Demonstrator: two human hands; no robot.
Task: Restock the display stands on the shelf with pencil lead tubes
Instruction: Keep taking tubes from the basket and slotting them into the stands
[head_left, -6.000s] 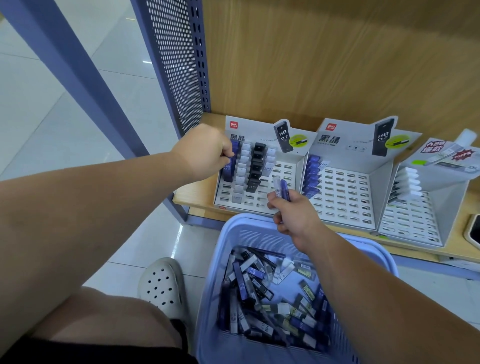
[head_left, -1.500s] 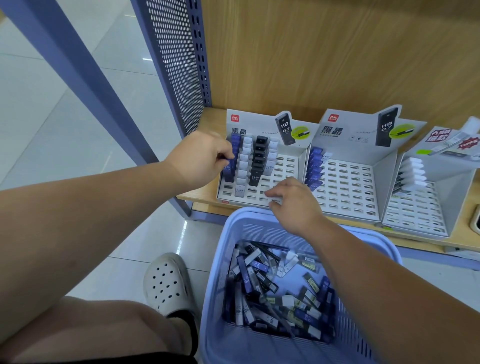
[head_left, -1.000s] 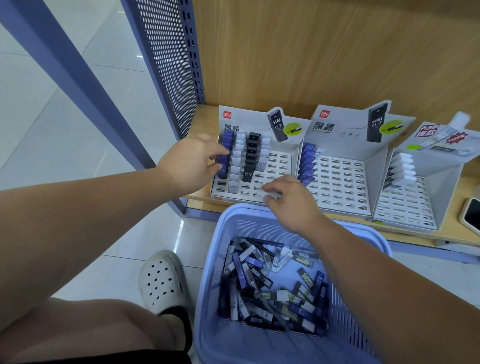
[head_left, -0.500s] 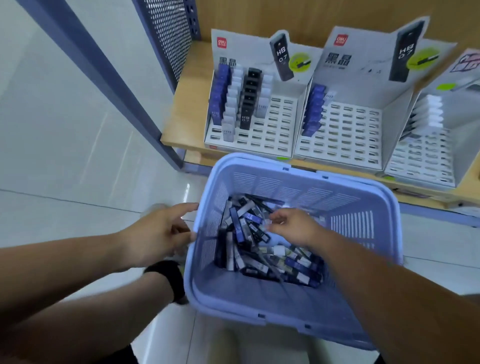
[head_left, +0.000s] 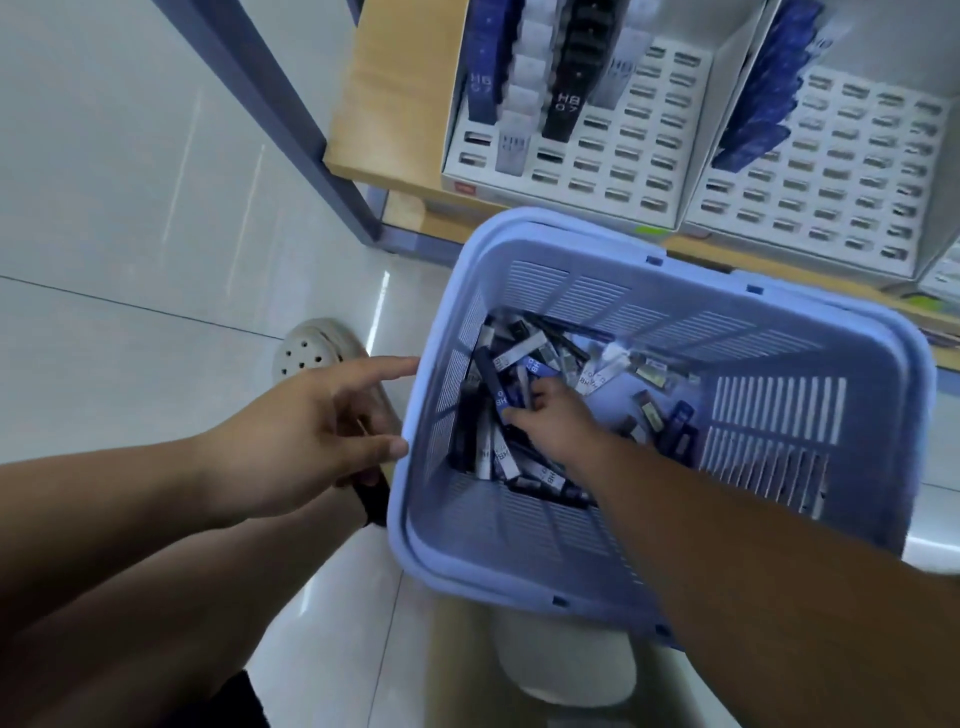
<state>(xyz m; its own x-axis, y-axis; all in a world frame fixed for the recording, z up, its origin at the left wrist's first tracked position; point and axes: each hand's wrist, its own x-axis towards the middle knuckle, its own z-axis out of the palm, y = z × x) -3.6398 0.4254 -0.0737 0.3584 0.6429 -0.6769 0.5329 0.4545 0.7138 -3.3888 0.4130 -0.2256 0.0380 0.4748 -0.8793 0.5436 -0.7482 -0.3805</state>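
Pencil lead tubes (head_left: 519, 457), blue, black and white plastic, lie heaped in the lilac slotted basket (head_left: 779, 338), the grip of the right hand (head_left: 556, 421) pinching one, the left hand (head_left: 306, 421) spread open beside it, while white cardboard display stands (head_left: 623, 171) on the wooden shelf (head_left: 384, 104) look largely unfilled.

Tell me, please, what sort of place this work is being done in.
Most likely a stationery shop aisle: branded display stands hold rows of HB 0.7 lead tubes on a wooden shelf, and a blue basket holds loose tubes.
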